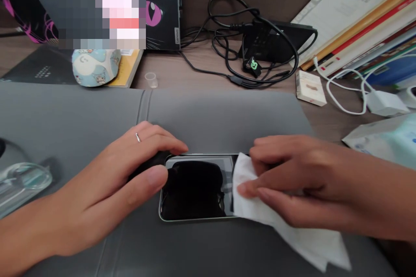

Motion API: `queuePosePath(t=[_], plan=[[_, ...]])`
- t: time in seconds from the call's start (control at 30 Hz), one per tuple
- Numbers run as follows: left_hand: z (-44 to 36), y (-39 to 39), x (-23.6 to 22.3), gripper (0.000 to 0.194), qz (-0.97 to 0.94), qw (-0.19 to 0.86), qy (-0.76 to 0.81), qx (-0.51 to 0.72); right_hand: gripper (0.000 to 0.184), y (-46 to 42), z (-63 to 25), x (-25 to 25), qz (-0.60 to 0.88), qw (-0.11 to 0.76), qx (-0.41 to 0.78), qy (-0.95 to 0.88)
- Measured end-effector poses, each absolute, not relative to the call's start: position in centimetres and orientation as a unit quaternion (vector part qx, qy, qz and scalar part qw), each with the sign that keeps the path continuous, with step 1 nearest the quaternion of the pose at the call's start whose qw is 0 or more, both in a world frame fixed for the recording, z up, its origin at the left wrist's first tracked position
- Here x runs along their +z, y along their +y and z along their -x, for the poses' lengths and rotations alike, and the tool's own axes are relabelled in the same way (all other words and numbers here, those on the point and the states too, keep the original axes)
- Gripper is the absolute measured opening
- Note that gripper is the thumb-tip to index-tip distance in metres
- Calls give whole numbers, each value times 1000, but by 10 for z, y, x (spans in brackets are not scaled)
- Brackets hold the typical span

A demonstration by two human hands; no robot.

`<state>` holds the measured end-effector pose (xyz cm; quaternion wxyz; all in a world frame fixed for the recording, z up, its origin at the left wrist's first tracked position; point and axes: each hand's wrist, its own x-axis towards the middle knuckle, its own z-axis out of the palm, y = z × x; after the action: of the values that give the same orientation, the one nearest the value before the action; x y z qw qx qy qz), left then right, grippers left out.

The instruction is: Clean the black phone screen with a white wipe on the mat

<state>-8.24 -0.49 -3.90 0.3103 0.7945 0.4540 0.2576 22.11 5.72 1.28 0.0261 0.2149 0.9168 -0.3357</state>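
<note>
A smartphone (195,190) lies face up on a grey desk mat (211,117), its dark screen showing reflections. My left hand (126,173), with a ring on one finger, grips the phone's left end. The thumb is at its left edge and the fingertips are by the far edge; the other fingers are partly hidden. Pressed over the phone's right part is a white tissue (292,229). My right hand (302,177) is closed on this tissue, fingers bent, and its loose end trails toward me across the mat. The tissue and right hand cover the phone's right end.
Behind the mat stand a laptop (162,17), a patterned mouse (95,67) on a yellow book, a small clear cup (151,80) and a black adapter (279,41) with tangled cables. Books (357,26), a small box (310,88) and a white charger (386,103) are right. A clear object (26,181) lies left.
</note>
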Motion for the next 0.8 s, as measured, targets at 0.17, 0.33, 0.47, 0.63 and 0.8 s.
queuePosePath(t=[0.17,0.33,0.47,0.63,0.8], plan=[[82,-5,-40,29,-789,316,460,259,39,58,-226,12,-251,37,-333,908],[84,-4,-40,33,-782,318,469,260,43,53,-212,10,-225,8,-300,927],[87,-2,-39,34,-795,314,453,254,38,56,-226,12,-253,40,-324,911],[86,-4,-40,33,-782,330,465,250,36,52,-225,12,-241,6,-254,937],[87,-7,-45,42,-759,352,486,251,30,42,-200,-2,-190,-45,-177,965]])
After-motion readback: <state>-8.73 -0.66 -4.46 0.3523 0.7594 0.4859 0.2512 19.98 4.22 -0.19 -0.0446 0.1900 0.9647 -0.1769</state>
